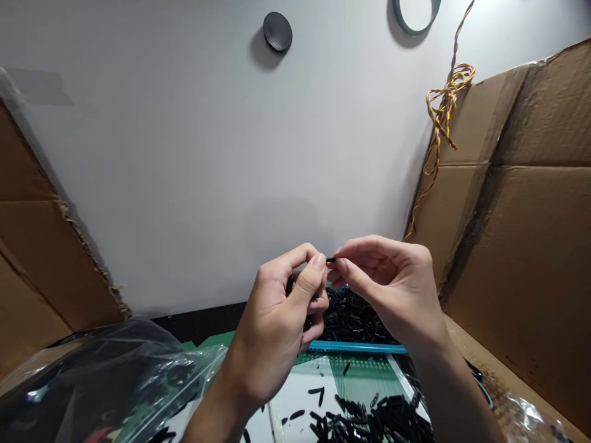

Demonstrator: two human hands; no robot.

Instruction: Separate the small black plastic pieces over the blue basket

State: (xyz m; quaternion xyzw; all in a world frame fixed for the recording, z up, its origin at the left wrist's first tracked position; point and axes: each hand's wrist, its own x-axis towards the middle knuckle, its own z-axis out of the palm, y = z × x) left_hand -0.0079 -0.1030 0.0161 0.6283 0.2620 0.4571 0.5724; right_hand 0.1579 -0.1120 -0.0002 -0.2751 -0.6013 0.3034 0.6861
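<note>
A small black piece (330, 259) spans the gap between both hands, at chest height before the wall. My left hand (289, 307) pinches one end of it between thumb and forefinger. More black bits show inside that hand's curled fingers. At the other end, my right hand (385, 271) grips with thumb and fingertips. Behind and below them stands a blue tray (355, 347) full of similar slim black pieces. A pile of black pieces (369, 421) lies nearer to me, with several strays beside it. The piece's exact kind is too small to tell.
Cardboard panels (530, 203) rise on the right, and another cardboard panel (41, 246) on the left. A clear plastic bag (124, 375) covers the left front. Twisted yellow wires (446, 111) hang at right. On the wall are a black disc (277, 32) and a ring (415, 31).
</note>
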